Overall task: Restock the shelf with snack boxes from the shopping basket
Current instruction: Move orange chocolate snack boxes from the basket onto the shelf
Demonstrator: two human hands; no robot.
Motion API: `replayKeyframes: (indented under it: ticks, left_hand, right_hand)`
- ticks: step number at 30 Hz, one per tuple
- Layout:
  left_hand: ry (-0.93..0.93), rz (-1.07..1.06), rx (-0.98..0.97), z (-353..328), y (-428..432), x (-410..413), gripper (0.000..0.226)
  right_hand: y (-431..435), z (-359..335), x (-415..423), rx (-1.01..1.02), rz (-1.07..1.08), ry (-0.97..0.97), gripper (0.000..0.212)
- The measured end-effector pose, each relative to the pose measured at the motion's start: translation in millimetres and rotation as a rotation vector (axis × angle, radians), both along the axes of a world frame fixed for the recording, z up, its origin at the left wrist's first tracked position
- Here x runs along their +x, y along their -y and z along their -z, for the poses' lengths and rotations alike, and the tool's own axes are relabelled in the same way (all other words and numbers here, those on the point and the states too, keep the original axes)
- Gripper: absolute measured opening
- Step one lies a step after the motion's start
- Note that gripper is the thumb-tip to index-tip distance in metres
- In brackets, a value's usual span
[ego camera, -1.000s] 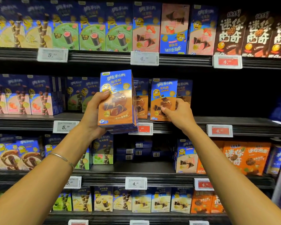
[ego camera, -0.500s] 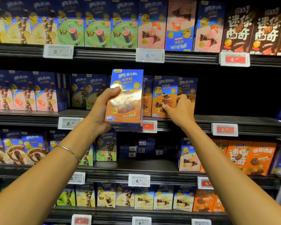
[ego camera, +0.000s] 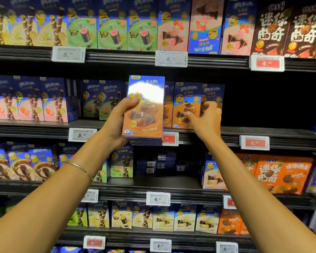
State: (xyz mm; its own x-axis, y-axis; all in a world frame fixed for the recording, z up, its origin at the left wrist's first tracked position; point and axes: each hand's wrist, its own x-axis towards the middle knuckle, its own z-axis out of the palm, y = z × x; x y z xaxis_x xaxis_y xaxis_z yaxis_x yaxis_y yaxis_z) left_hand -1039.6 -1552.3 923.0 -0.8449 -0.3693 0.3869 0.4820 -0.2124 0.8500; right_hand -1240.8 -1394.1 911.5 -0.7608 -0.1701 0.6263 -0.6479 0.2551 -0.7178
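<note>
**Obs:** Left hand (ego camera: 117,123), head view: fingers wrapped round the left edge of a held stack (ego camera: 144,114) of orange-and-blue snack boxes, thumb on the front. The stack is upright and face out, level with the second shelf (ego camera: 263,133), just in front of its lip.

**Rec:** Why face out?

**Obs:** It matches the row (ego camera: 187,105) of same-flavour boxes behind. My guess is it goes in without a turn.

**Rec:** Right hand (ego camera: 206,121)?

**Obs:** Curled on the end box (ego camera: 212,95) of that row, thumb at its left edge, fingers over its front. Pinching it, as far as I can tell. Likely squaring it up or shifting it to open a slot.

**Rec:** Where's the room?

**Obs:** Dark gap right of the end box. Depth behind the row is hidden by the stack.

**Rec:** Shopping basket?

**Obs:** Out of frame, so I can't say how many boxes remain.

**Rec:** Risk?

**Obs:** One hand on several boxes. The lower ones could slip.
</note>
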Motion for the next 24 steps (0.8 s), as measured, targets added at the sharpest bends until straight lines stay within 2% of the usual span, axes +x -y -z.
replayKeyframes:
  ticks: [2, 4, 6, 8, 9, 13, 17, 20, 22, 24]
  left_hand:
    - [-0.033, -0.017, -0.009, 4, -2, 2, 0.041]
    - [-0.073, -0.024, -0.011, 8, -8, 3, 0.039]
    - [-0.091, -0.033, -0.036, 13, -18, 4, 0.043]
    - [-0.07, -0.089, -0.075, 16, -31, 4, 0.067]
    - [-0.056, -0.126, -0.095, 18, -36, 3, 0.078]
    - [-0.044, -0.197, -0.128, 24, -50, 3, 0.093]
    - [-0.033, -0.265, -0.114, 33, -52, 2, 0.092]
    - [0.01, -0.298, -0.131, 34, -62, 2, 0.123]
    - [0.02, -0.35, -0.125, 36, -64, 1, 0.116]
    - [0.024, -0.413, -0.119, 38, -59, -1, 0.093]
  right_hand:
    - [-9, 0, 19, -0.111, -0.071, -0.042, 0.055]
    - [-16, 0, 44, -0.18, -0.25, -0.026, 0.044]
    - [-22, 0, 74, -0.191, -0.517, 0.07, 0.048]
    - [-25, 2, 98, -0.161, -0.678, 0.142, 0.056]
    - [-25, 4, 105, -0.16, -0.705, 0.153, 0.057]
    - [-26, 12, 117, -0.192, -0.645, 0.151, 0.045]
    - [-28, 18, 120, -0.17, -0.613, 0.131, 0.038]
    - [-32, 17, 120, -0.204, -0.587, 0.156, 0.033]
    - [-35, 15, 120, -0.221, -0.61, 0.201, 0.033]
    - [-39, 15, 118, -0.237, -0.679, 0.256, 0.033]
